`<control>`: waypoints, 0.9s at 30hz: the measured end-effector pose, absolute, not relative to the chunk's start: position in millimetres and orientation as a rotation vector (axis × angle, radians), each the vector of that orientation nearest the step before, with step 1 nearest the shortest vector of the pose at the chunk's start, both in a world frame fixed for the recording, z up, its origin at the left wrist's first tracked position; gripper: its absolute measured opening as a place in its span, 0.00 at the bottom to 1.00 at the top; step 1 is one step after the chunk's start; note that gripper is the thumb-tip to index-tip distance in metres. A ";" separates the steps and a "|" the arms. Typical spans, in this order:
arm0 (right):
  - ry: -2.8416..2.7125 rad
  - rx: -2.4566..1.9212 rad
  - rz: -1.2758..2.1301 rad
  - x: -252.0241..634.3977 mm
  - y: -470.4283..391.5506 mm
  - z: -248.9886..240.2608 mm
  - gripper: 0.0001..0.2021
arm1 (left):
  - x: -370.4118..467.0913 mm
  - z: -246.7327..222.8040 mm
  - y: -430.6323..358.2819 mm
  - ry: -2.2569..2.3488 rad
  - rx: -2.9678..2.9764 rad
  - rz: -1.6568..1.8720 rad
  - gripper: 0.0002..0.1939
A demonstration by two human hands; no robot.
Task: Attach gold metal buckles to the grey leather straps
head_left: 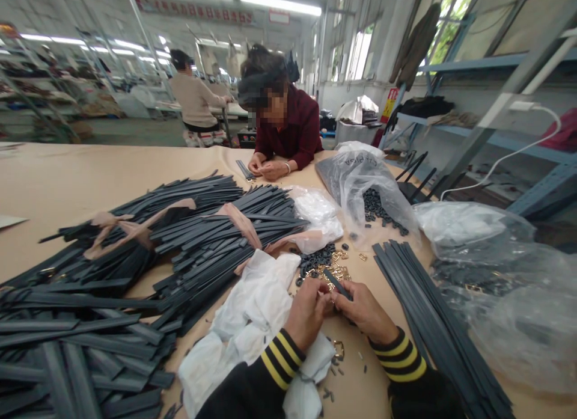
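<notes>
My right hand (366, 311) is closed on a dark strap (337, 283), whose end sticks up between the two hands. Close against it, my left hand (307, 308) has its fingers pinched together at the strap's lower part; what they hold is hidden. Just beyond my fingers lie gold buckles (339, 264) and a heap of small dark loops (315, 259). One more gold buckle (338, 350) rests on the table below my hands, among small dark bits. Crumpled white cloth (252, 311) lies under and beside my left wrist.
Bundles of dark straps (225, 232) tied with pinkish strips cover the left side. A neat row of straps (433, 323) lies at right, beside clear plastic bags (487, 238). Across the table (58, 172), a person in a dark red top (293, 118) handles a strap.
</notes>
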State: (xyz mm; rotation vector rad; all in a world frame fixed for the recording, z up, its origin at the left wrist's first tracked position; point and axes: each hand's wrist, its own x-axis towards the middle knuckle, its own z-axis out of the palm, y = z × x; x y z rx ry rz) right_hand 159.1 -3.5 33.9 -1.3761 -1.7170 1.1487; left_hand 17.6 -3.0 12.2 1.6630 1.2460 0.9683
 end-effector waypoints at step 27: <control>-1.671 -1.353 1.295 158.9 -5.3 28.1 0.10 | 9.7 15.5 6.2 1.042 1.457 0.866 0.13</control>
